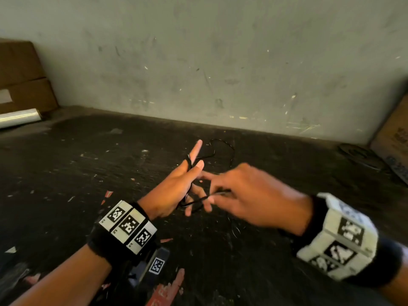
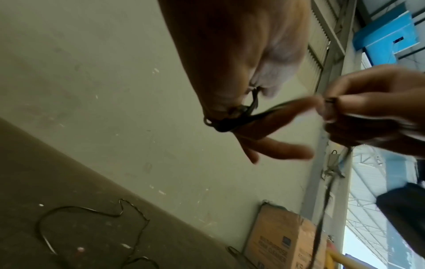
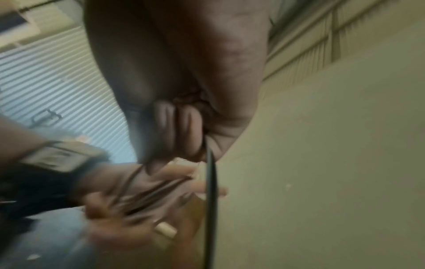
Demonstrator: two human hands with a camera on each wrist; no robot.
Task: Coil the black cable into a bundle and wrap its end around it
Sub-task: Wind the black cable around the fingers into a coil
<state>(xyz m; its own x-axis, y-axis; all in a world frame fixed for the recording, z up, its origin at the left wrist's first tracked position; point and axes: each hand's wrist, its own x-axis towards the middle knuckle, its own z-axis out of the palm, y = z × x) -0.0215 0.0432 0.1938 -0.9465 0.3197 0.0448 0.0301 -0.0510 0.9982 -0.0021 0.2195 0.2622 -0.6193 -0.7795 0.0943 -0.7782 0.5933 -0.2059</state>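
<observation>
black cable (image 2: pixel 227 122): thin, slightly glossy plastic sheath
counter (image 1: pixel 88 173): dark, rough, speckled
wall (image 1: pixel 220 62): matt paint, scuffed
cardboard box (image 1: pixel 19 69): brown, matt
roll (image 1: pixel 17 117): glossy, perhaps plastic film

Scuffed grey wall (image 1: pixel 220 51), dark floor (image 1: pixel 66 173)
</observation>
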